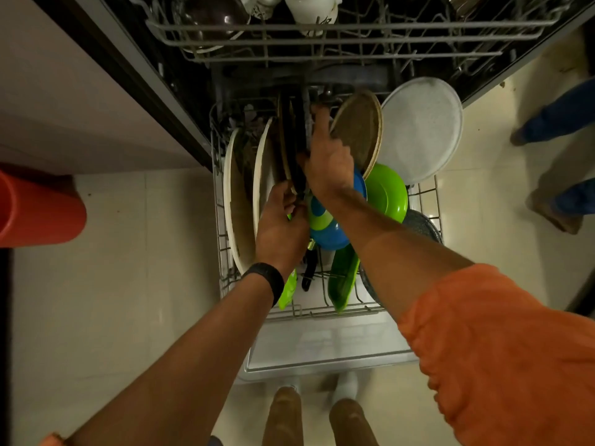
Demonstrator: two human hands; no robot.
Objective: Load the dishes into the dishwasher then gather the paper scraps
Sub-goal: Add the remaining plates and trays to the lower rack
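**A:** Where is the dark plate (297,140)?

**B:** It stands on edge in the lower rack (429,201), in the middle of the rack's far half. The cream plates (237,201) stand on the rack's left side, and a brown plate (359,130) leans away on its right.

**A:** And the hands?

**B:** Both are on it. The left hand (283,220), with a black band at the wrist, has its fingers curled round the plate's near edge. The right hand (328,162) reaches in over the middle of the rack and clasps the plate higher up, with its fingers in the gap beside the brown plate.

**A:** What else sits in the rack?

**B:** A speckled white plate (421,130) stands on edge at the far right corner, just beyond the brown one. A green plate (386,191) is nearer, touching the brown plate's lower rim. A blue dish (328,235) lies in the rack's middle under the right forearm. A dark speckled pan (421,223) is at the right edge, partly hidden by that arm.

**A:** And above?

**B:** The upper rack (322,27) juts over the lower rack's far end and holds a white mug (310,11).
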